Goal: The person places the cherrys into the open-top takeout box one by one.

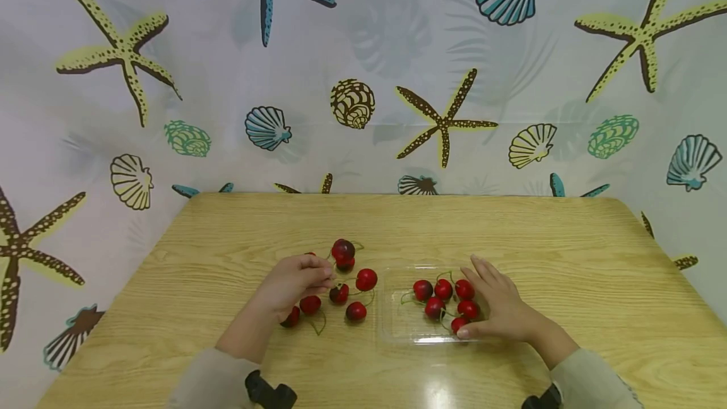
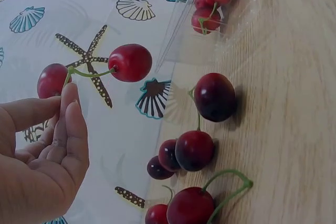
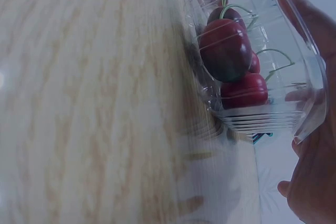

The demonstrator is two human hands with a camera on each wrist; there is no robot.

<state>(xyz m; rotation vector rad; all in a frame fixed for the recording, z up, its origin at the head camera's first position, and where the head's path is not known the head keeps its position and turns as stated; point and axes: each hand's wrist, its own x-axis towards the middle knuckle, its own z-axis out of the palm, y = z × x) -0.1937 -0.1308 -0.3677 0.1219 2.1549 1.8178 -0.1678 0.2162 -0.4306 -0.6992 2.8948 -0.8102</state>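
Note:
My left hand (image 1: pixel 303 283) pinches green stems between thumb and fingertips, above the table. From them hang two joined dark red cherries (image 2: pixel 131 62), one on each side of the fingertips in the left wrist view. My right hand (image 1: pixel 500 308) holds the right end of a clear plastic container (image 1: pixel 392 336), with the thumb at its front edge and the fingers spread toward the back. Inside the container lie several cherries (image 1: pixel 435 308) with stems. More loose cherries (image 1: pixel 356 312) lie on the table around and beyond my left hand, which partly hides some.
A wood-grain table (image 1: pixel 255 219) carries everything. Behind it hangs a white cloth (image 1: pixel 312 81) printed with starfish and shells. The container stands just right of the loose cherries.

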